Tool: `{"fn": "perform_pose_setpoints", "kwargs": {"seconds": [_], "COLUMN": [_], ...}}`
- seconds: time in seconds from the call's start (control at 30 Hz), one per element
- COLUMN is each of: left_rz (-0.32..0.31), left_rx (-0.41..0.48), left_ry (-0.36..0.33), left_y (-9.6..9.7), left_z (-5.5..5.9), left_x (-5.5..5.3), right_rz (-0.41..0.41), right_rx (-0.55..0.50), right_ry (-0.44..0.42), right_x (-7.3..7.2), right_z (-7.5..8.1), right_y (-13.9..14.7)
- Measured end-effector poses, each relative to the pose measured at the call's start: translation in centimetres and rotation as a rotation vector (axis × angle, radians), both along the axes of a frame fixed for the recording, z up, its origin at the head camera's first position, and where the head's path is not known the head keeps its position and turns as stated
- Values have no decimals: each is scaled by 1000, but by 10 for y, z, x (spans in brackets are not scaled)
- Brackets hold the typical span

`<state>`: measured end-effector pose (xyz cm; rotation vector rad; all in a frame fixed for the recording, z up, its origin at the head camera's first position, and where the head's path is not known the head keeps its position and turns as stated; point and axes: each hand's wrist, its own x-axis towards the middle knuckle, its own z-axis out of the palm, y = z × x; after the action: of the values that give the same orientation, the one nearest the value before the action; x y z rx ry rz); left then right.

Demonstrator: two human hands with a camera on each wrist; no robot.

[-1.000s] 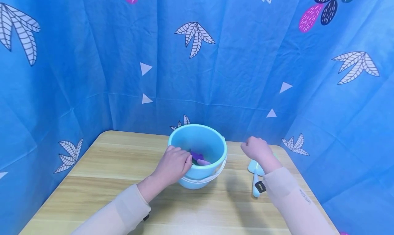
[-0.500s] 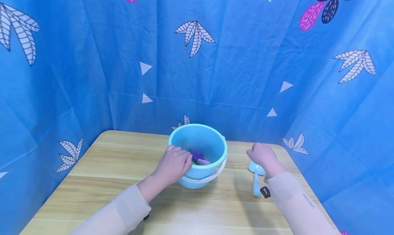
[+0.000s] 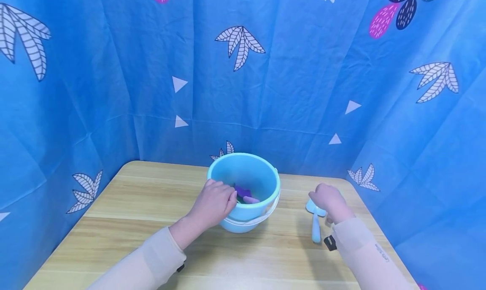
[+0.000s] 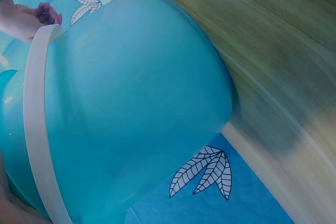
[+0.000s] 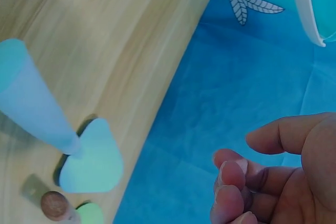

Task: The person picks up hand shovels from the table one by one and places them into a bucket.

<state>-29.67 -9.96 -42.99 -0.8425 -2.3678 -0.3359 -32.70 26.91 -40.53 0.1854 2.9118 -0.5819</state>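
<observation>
A light blue bucket (image 3: 243, 216) stands on the wooden table, its white handle (image 3: 258, 219) hanging down the front. Purple toy pieces (image 3: 243, 192) show inside. My left hand (image 3: 214, 201) grips the bucket's near-left rim; in the left wrist view only part of that hand (image 4: 18, 208) appears at the lower left edge. My right hand (image 3: 330, 198) hovers over the table's right side, fingers loosely curled and holding nothing. Below it lies a light blue toy shovel (image 3: 316, 226). Beside the shovel is a brown-ended thing (image 5: 54, 205) with a green part, mostly hidden by the hand in the head view.
The wooden table (image 3: 152, 197) has rounded back corners. A blue patterned curtain (image 3: 243, 100) hangs close behind it and along both sides.
My right hand has moved right and a little toward me, uncovering more of the shovel and the brown-ended thing. The left hand and bucket have stayed still.
</observation>
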Motion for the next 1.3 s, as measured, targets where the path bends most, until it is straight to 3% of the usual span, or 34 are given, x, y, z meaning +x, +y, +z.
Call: {"fn": "perform_pose_setpoints", "kwargs": {"seconds": [0.5, 0.87, 1.3], "left_rz": [2, 2, -1], "left_rx": [0, -3, 14], "left_ry": [-8, -11, -20], "left_y": [1, 0, 1], "left_z": [2, 1, 2], "left_x": [2, 1, 3], "right_rz": [-4, 53, 28], "right_rx": [26, 140, 166], "right_ry": [-27, -6, -42], "right_x": [-2, -1, -2], "right_z": [-21, -35, -46], "right_y": [11, 14, 18]}}
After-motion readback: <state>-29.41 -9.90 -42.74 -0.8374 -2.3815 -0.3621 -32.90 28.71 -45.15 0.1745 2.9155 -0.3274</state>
